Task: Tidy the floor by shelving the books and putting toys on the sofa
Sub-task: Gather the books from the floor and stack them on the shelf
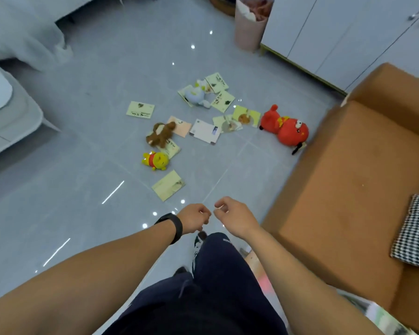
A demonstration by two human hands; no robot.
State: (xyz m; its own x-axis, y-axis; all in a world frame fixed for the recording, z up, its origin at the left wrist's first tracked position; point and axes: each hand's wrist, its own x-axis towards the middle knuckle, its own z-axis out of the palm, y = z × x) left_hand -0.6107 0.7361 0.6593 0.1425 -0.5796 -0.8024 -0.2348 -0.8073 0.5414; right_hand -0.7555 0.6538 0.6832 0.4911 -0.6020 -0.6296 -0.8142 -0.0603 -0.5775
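Several thin books lie scattered on the grey tiled floor, among them a pale yellow book [168, 185] nearest me, a white one [205, 131] and a green one [140, 110]. Among them lie a red plush toy [286, 128], a brown plush [160, 135], a yellow bear plush [155, 161] and a pale blue plush [197, 95]. The orange sofa [348, 184] stands at the right. My left hand [194, 217] and my right hand [230, 215] hang side by side in front of me, fingers loosely curled, holding nothing, above the floor short of the nearest book.
A checked cushion [415, 230] lies on the sofa seat. White cabinets [336, 32] and a pink bin [249, 27] stand at the back right. A grey bed or couch [12, 110] fills the left side. My legs and one shoe [200, 240] show below my hands.
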